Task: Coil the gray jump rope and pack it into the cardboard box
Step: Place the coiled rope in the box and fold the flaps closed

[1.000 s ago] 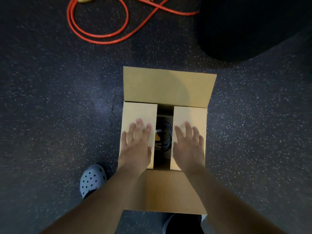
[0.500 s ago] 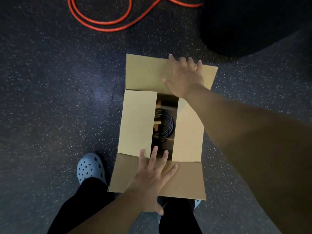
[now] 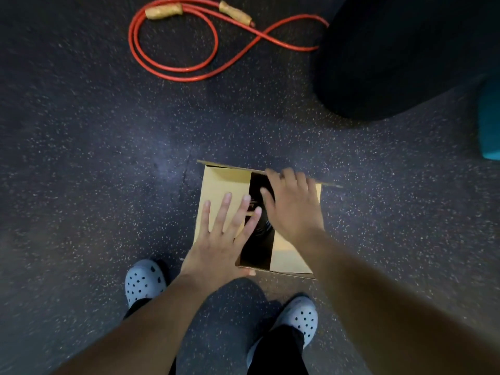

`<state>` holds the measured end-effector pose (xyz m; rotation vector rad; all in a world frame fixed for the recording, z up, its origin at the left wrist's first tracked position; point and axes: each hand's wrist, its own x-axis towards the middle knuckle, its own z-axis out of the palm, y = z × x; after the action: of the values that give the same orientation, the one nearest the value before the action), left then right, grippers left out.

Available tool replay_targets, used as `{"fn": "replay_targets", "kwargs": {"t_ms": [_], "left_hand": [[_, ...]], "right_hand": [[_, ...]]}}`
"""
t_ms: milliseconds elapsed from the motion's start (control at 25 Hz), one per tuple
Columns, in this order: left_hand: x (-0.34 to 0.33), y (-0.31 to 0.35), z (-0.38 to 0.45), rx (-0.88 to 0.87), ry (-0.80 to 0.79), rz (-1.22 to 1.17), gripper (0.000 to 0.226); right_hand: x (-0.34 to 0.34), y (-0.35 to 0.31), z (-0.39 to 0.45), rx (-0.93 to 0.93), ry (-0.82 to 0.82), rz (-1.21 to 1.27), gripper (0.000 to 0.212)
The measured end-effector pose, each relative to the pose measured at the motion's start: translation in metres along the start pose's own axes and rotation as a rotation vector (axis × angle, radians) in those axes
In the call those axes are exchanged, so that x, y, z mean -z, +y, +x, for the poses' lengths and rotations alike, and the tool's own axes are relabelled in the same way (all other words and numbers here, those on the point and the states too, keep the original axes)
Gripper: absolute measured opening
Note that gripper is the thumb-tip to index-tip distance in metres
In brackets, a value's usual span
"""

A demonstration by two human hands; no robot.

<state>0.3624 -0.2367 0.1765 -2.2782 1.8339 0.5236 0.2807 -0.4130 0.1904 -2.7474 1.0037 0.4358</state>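
**Red rope, clogs and dark shape on speckled floor**

A red jump rope (image 3: 189,50) lies in loose loops on the dark speckled floor (image 3: 81,158) at the upper centre of the frame, its two tan handles (image 3: 163,11) near the top edge, well apart from each other. A large black rounded object (image 3: 405,55) fills the upper right. A teal object (image 3: 491,123) is cut off at the right edge, just below it. Two pale perforated clogs (image 3: 144,280) with black trouser legs (image 3: 278,350) stand at lower centre.
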Motion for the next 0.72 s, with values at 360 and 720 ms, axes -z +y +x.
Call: {"fn": "replay_targets", "kwargs": {"t_ms": [360, 720], "left_hand": [[-0.008, -0.022, 0.051, 0.166, -0.042, -0.057, 0.103], [-0.084, -0.017, 0.072, -0.008, -0.035, -0.012, 0.059]], "right_hand": [[-0.052, 0.004, -0.056, 0.068, -0.321, -0.047, 0.067], [-0.133, 0.022, -0.031, 0.054, -0.056, -0.052, 0.066]]}}
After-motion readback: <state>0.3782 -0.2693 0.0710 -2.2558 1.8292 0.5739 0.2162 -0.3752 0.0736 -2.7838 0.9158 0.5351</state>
